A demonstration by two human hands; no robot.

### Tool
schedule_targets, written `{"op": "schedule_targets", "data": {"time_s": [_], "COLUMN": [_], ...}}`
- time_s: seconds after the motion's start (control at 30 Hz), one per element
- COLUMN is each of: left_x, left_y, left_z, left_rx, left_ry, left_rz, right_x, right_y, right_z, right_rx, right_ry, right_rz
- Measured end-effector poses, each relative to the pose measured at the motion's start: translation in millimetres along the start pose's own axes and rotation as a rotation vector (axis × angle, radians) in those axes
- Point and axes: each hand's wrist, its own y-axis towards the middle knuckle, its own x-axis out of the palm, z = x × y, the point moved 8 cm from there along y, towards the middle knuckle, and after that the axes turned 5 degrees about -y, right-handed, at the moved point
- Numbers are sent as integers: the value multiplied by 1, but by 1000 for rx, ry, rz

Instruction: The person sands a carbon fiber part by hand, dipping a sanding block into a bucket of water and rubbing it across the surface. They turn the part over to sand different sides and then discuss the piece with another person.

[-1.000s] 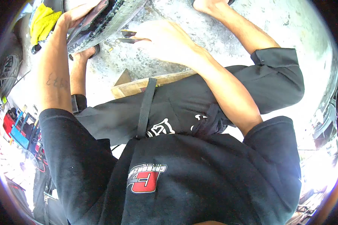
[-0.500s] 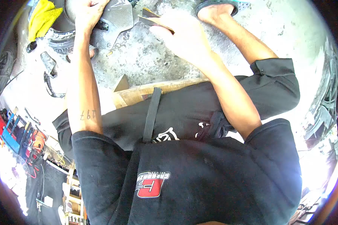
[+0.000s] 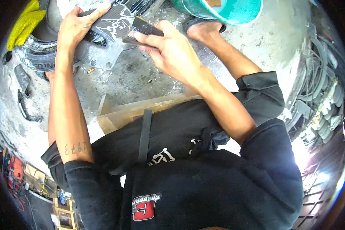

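A dark grey panel (image 3: 119,28) with a carbon-like weave and whitish wet smears is propped at the top of the view, over a tyre (image 3: 38,57). My left hand (image 3: 74,28) grips its upper left part, with the thumb laid across the surface. In my right hand (image 3: 176,53) is a folded piece of dark sandpaper (image 3: 147,28), held between the fingers and thumb. The sandpaper is at the panel's right edge; whether it presses on the surface cannot be made out. Part of the panel's far end is cut off by the frame.
A teal bucket (image 3: 237,11) with liquid inside stands at the top right, near my foot (image 3: 205,30). A yellow cloth (image 3: 27,25) hangs at the tyre's left. Black parts (image 3: 27,107) lie on the floor at left. Beneath me is a low wooden stool (image 3: 149,107). Dark pieces (image 3: 322,96) are piled at right.
The view has tilted forward, bringing the bucket and more of the panel into sight. My right hand with the sandpaper has come from beside the panel to its right edge. My left hand stays on the panel.
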Motion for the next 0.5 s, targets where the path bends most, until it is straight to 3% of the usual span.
{"op": "schedule_targets", "data": {"time_s": [0.07,0.2,0.3,0.5], "left_x": [5,15,18,19], "left_y": [1,15,18,12], "left_z": [4,-20,-24,-15], "left_rx": [72,-46,-54,-29], "left_ry": [50,-1,25,3], "left_rz": [-40,-91,-63,-85], "right_x": [2,8,17,10], "right_y": [-3,8,38,21], "right_z": [-4,-14,-13,-5], "right_rx": [-19,-62,-139,-118], "right_ry": [-125,-236,-215,-216], "right_rz": [-77,-137,-86,-216]}}
